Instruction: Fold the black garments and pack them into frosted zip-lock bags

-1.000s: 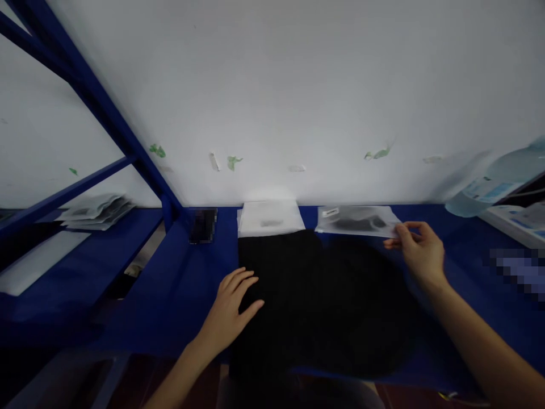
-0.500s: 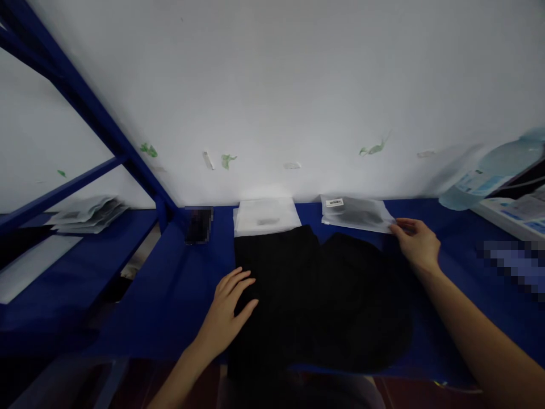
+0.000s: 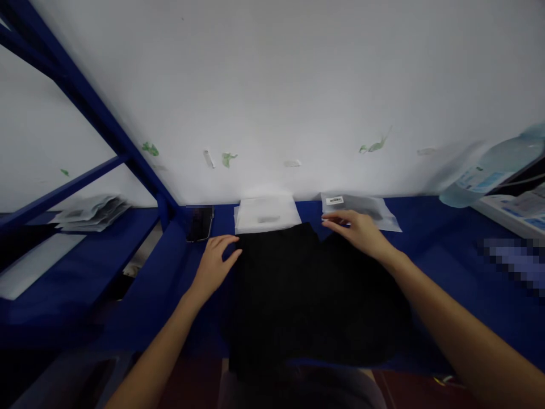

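A black cloth garment [image 3: 281,284] lies spread on the blue table, its lower edge hanging over the front. At its upper left corner is my left hand [image 3: 215,264], fingertips touching or just beside the cloth and the thumb a little apart from them. My right hand [image 3: 361,233] is over the garment's upper right part, fingers pointing left and a small gap between thumb and fingers. Behind that hand lies a translucent plastic bag [image 3: 389,217] with a barcode label [image 3: 334,200]. A stack of whitish plastic bags [image 3: 268,213] rests against the garment's top edge.
A phone [image 3: 199,223] lies left of the white bags. At the right stand a large tilted water bottle [image 3: 481,176] and a white tray [image 3: 506,218]. Blue frame bars [image 3: 97,113] rise on the left, beside more bags [image 3: 91,213]. A white wall [image 3: 272,102] closes the back.
My right hand has let go of the labelled bag's right end and moved left over the garment. My left hand has slid up to the garment's upper left corner.
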Demonstrator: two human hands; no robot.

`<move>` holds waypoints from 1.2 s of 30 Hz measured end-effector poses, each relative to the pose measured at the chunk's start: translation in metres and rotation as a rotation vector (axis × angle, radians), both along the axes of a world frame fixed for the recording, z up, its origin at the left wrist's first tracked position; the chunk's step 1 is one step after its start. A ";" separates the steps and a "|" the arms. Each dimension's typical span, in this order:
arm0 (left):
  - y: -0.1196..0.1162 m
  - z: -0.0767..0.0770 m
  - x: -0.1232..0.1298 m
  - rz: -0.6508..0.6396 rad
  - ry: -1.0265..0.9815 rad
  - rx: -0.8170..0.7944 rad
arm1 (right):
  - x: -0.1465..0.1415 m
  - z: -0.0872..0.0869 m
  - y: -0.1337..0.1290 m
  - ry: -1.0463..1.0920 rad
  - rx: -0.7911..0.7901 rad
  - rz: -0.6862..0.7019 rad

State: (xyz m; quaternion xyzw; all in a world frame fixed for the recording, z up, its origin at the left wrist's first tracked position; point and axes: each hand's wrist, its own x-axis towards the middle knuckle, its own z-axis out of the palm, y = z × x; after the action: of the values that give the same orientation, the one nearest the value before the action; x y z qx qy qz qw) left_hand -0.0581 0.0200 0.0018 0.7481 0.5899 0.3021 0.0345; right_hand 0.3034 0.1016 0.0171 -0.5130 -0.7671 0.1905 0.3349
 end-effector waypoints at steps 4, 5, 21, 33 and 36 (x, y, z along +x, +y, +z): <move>0.036 0.001 -0.003 -0.015 0.045 -0.015 | -0.028 -0.003 0.018 -0.036 -0.053 0.137; 0.040 0.000 -0.002 -0.025 0.051 -0.009 | -0.031 -0.005 0.020 -0.034 -0.051 0.146; -0.068 0.008 0.009 -0.410 0.087 -0.127 | 0.006 -0.003 -0.079 -0.162 0.112 0.335; -0.078 -0.003 0.012 -0.376 -0.006 -0.296 | 0.035 -0.002 -0.021 -0.102 -0.013 -0.122; -0.078 -0.005 0.011 -0.370 -0.037 -0.309 | 0.040 -0.007 -0.002 -0.133 -0.146 -0.079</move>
State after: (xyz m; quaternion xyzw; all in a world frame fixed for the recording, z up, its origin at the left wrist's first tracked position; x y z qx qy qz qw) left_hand -0.0467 -0.0579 -0.0029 0.8236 0.4814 0.2103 0.2139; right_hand 0.3438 0.0997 0.0098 -0.5774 -0.7509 0.1981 0.2521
